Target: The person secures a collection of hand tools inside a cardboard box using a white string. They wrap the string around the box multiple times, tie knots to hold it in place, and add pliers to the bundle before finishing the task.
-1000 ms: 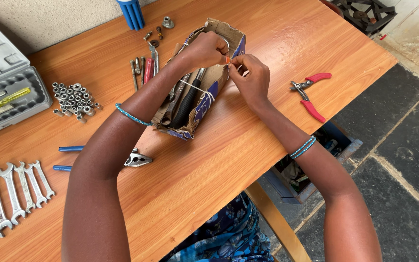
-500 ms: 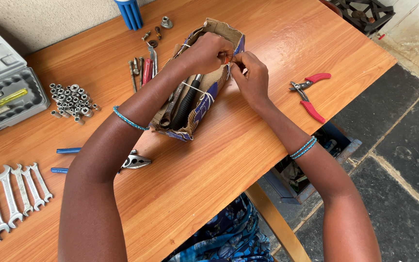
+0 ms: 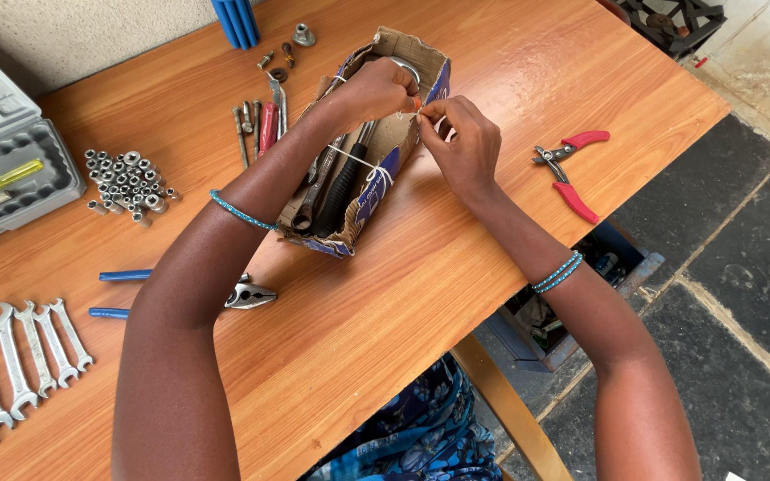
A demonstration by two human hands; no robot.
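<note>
We have both hands at the far end of the cardboard box (image 3: 389,147), which lies in the middle of the table (image 3: 510,80) with tools inside. Our left hand (image 3: 376,89) pinches a small orange bit against the box rim, fingertips together. Our right hand (image 3: 465,147) pinches the thin white string (image 3: 358,165) wrapped across the box. Red pliers (image 3: 572,174) lie nearby, untouched.
</note>
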